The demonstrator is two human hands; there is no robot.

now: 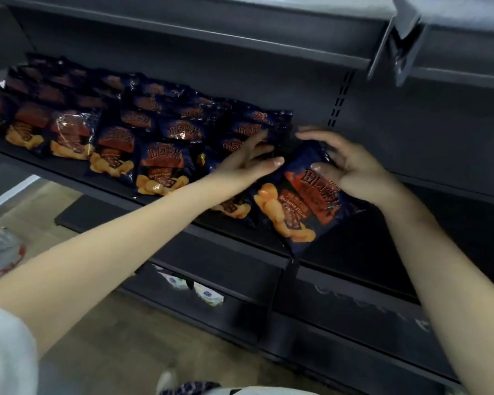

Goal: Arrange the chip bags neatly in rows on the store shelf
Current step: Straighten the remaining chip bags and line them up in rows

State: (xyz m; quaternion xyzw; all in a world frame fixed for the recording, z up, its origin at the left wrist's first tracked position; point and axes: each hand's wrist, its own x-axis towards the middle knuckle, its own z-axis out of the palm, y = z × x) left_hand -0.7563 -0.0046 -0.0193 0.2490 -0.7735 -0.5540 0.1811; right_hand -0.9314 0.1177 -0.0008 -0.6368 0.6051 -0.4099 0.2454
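Chip bags (166, 163) in overlapping rows on shelf (69, 173); left hand (248, 161) spread, right hand (354, 172) curled round one bag (303, 206).

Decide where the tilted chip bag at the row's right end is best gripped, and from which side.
Probably the flat top seam, from the right. The tilted chip bag is puffed in the middle, so a grip there risks crushing chips; neighbouring bags crowd its left, while its right side is unobstructed. The right hand holds that end.
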